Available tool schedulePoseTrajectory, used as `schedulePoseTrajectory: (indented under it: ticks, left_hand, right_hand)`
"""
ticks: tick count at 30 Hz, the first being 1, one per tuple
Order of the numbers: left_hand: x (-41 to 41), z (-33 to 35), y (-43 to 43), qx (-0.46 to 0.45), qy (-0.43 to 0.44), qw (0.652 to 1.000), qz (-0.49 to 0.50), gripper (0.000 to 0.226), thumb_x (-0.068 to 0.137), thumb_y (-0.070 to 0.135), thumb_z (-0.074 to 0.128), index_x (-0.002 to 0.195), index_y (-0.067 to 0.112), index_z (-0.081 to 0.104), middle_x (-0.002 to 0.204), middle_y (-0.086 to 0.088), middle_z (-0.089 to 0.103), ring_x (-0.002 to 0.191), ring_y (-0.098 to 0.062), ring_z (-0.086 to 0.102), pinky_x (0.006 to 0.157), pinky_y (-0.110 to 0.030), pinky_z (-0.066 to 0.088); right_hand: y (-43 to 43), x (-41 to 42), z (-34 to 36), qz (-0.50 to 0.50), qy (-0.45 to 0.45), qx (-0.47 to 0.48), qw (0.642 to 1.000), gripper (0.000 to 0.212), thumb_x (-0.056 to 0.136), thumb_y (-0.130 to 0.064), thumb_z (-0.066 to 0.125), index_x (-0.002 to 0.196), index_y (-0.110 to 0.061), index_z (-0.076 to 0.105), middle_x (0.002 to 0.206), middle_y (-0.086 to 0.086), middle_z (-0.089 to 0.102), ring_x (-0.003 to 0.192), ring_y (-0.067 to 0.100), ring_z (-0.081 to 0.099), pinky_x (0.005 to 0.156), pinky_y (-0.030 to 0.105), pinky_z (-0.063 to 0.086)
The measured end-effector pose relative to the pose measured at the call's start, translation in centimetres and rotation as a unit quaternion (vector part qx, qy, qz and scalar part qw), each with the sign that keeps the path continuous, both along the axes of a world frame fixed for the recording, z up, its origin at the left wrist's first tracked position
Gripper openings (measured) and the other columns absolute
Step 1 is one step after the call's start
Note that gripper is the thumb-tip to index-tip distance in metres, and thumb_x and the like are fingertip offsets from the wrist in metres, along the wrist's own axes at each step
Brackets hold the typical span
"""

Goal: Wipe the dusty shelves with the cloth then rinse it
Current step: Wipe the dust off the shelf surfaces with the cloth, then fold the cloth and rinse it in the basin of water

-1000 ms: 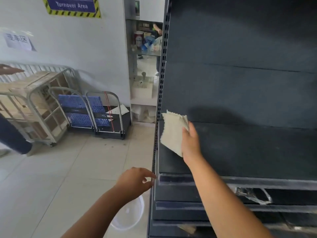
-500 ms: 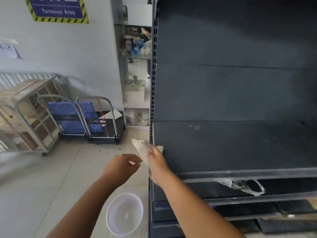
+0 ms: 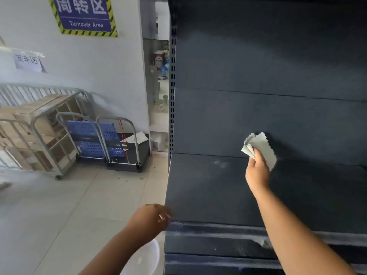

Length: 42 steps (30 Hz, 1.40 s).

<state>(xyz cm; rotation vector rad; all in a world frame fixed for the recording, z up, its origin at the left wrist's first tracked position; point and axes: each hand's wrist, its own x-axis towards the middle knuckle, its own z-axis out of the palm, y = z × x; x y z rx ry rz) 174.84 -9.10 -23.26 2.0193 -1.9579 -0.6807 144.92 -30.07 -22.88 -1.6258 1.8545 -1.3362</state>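
A dark grey metal shelf (image 3: 208,191) fills the right half of the view, with faint dusty smears near its back. My right hand (image 3: 257,171) reaches over the middle of this shelf and grips a pale, folded cloth (image 3: 262,146) with zigzag edges, held up near the shelf's back panel. My left hand (image 3: 149,218) hovers at the shelf's front left corner, fingers loosely curled, holding nothing. Lower shelves (image 3: 208,247) show below the front lip.
A white plastic basin (image 3: 147,259) sits on the tiled floor under my left forearm. Blue platform trolleys (image 3: 103,139) and a metal roll cage with cartons (image 3: 39,132) stand against the white wall at left. A narrow glass cabinet (image 3: 158,76) stands beside the shelf's upright.
My right hand carried the cloth from the shelf's front left corner to its middle rear. My left hand drew back from the cloth to the shelf's corner.
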Motion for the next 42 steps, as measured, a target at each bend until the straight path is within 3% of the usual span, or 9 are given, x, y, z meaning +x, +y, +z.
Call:
schedulePoseTrajectory:
  ticks: [5, 9, 14, 18, 23, 29, 33, 37, 42]
  left_hand:
    - [-0.6, -0.5, -0.8, 0.011, -0.009, 0.999, 0.036, 0.02, 0.077, 0.023, 0.054, 0.084, 0.036, 0.068, 0.085, 0.015, 0.069, 0.078, -0.009, 0.063, 0.075, -0.026, 0.051]
    - [-1.1, -0.8, -0.8, 0.001, 0.005, 0.997, 0.075, 0.019, 0.077, 0.022, 0.057, 0.077, 0.038, 0.068, 0.073, 0.019, 0.068, 0.071, -0.004, 0.061, 0.071, -0.024, 0.051]
    - [-1.2, -1.2, -0.5, -0.014, 0.019, 0.996, 0.087, 0.017, 0.078, 0.026, 0.064, 0.073, 0.041, 0.066, 0.062, 0.029, 0.059, 0.063, 0.005, 0.057, 0.065, -0.016, 0.045]
    - [-0.5, -1.5, 0.1, -0.01, 0.037, 0.997, 0.074, 0.016, 0.077, 0.025, 0.063, 0.084, 0.039, 0.068, 0.076, 0.026, 0.064, 0.07, 0.005, 0.06, 0.069, -0.019, 0.05]
    - [2.6, -2.5, 1.4, 0.002, 0.061, 0.995, 0.08, 0.013, 0.08, 0.031, 0.067, 0.083, 0.043, 0.067, 0.079, 0.026, 0.066, 0.074, 0.007, 0.06, 0.065, -0.011, 0.045]
    - [9.7, -4.7, 4.0, 0.025, 0.114, 0.987, 0.114, 0.008, 0.078, 0.032, 0.069, 0.076, 0.041, 0.068, 0.076, 0.023, 0.069, 0.071, 0.004, 0.062, 0.067, -0.017, 0.048]
    - [16.5, -6.5, 5.2, 0.019, 0.182, 0.972, 0.146, 0.011, 0.081, 0.035, 0.068, 0.08, 0.046, 0.066, 0.082, 0.024, 0.07, 0.072, 0.005, 0.064, 0.069, -0.02, 0.048]
    - [22.3, -9.3, 5.8, 0.061, 0.378, 0.892, 0.24, 0.02, 0.087, 0.051, 0.057, 0.103, 0.041, 0.062, 0.103, 0.01, 0.07, 0.086, -0.005, 0.068, 0.075, -0.033, 0.052]
    - [27.2, -13.7, 6.8, 0.21, 0.681, 0.671, 0.204, 0.046, 0.089, 0.059, 0.048, 0.121, 0.029, 0.062, 0.125, -0.007, 0.064, 0.117, -0.028, 0.058, 0.085, -0.041, 0.053]
  right_hand:
    - [-3.8, 1.6, -4.4, 0.049, 0.168, 0.138, 0.975, 0.033, 0.095, -0.015, 0.039, 0.125, -0.02, 0.053, 0.116, 0.015, 0.064, 0.101, 0.036, 0.058, 0.083, 0.039, 0.047]
    - [-1.7, 11.6, -4.8, 0.217, 0.238, 0.115, 0.94, 0.033, 0.094, -0.017, 0.041, 0.124, -0.021, 0.055, 0.121, 0.01, 0.061, 0.11, 0.033, 0.054, 0.094, 0.041, 0.041]
    - [4.4, 22.1, -2.5, 0.421, -0.096, 0.25, 0.866, 0.034, 0.095, -0.02, 0.038, 0.124, -0.026, 0.054, 0.128, 0.013, 0.059, 0.117, 0.032, 0.053, 0.094, 0.035, 0.043]
    - [6.9, 24.5, -1.8, 0.413, -0.258, 0.308, 0.817, 0.029, 0.095, -0.028, 0.041, 0.116, -0.039, 0.058, 0.125, 0.013, 0.059, 0.117, 0.038, 0.052, 0.106, 0.054, 0.036]
    - [7.5, 24.6, -2.2, 0.369, -0.231, 0.25, 0.865, 0.028, 0.093, -0.031, 0.04, 0.115, -0.036, 0.057, 0.106, -0.006, 0.064, 0.095, 0.014, 0.055, 0.079, 0.03, 0.044]
    - [10.2, 26.0, -3.4, 0.354, -0.077, 0.214, 0.907, 0.041, 0.095, -0.029, 0.04, 0.135, -0.027, 0.044, 0.131, 0.001, 0.056, 0.117, 0.022, 0.053, 0.093, 0.031, 0.041]
    - [13.5, 29.3, -3.6, 0.353, -0.086, 0.245, 0.899, 0.025, 0.095, -0.035, 0.041, 0.113, -0.032, 0.057, 0.109, 0.003, 0.067, 0.099, 0.024, 0.062, 0.088, 0.039, 0.048]
    - [17.0, 33.5, -4.1, 0.324, -0.208, 0.301, 0.873, 0.017, 0.096, -0.029, 0.048, 0.1, -0.029, 0.065, 0.104, 0.001, 0.07, 0.102, 0.024, 0.064, 0.089, 0.04, 0.05]
    - [19.0, 36.4, -6.8, 0.262, -0.418, 0.401, 0.772, 0.021, 0.094, -0.023, 0.051, 0.105, -0.024, 0.069, 0.107, 0.006, 0.074, 0.098, 0.024, 0.07, 0.072, 0.04, 0.059]
